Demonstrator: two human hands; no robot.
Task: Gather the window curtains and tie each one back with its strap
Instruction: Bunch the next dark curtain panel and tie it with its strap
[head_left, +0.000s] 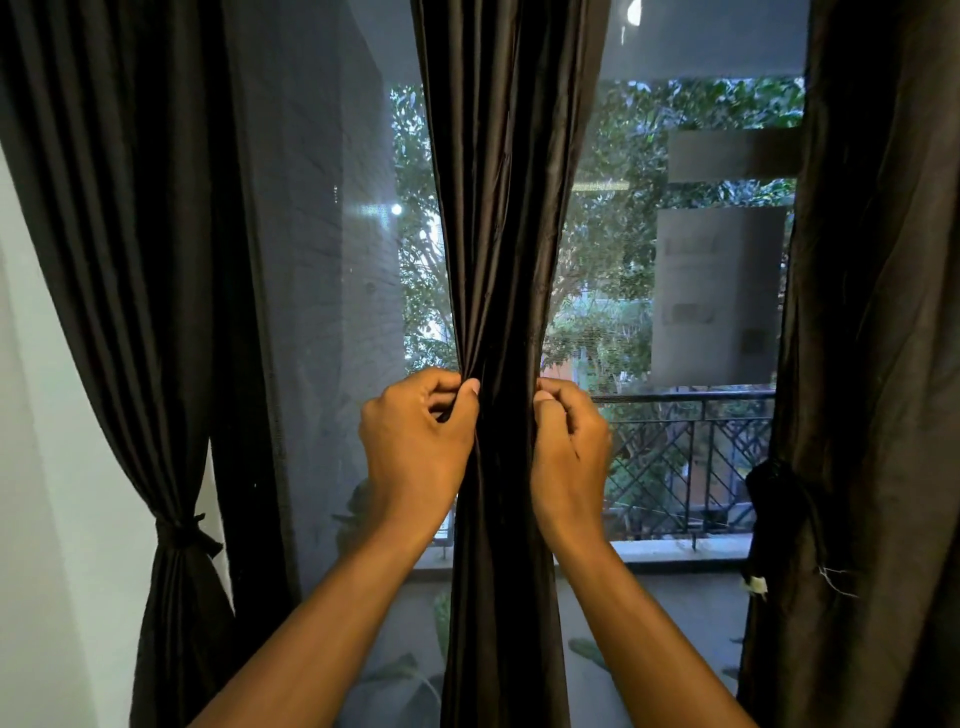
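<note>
A dark brown middle curtain (506, 208) hangs straight down the centre of the window, bunched into narrow folds. My left hand (415, 441) pinches its left edge and my right hand (569, 447) pinches its right edge, both at the same height, squeezing the cloth between them. I see no strap around this curtain. The left curtain (119, 234) is gathered and tied with a dark strap (184, 535) knotted low down. The right curtain (878, 312) hangs at the frame's edge with a dark strap (779, 499) dangling beside it.
Behind the curtains is a mesh-screened window (322, 312), with a balcony railing (680, 457), trees and a building outside. A white wall (47, 467) borders the left curtain.
</note>
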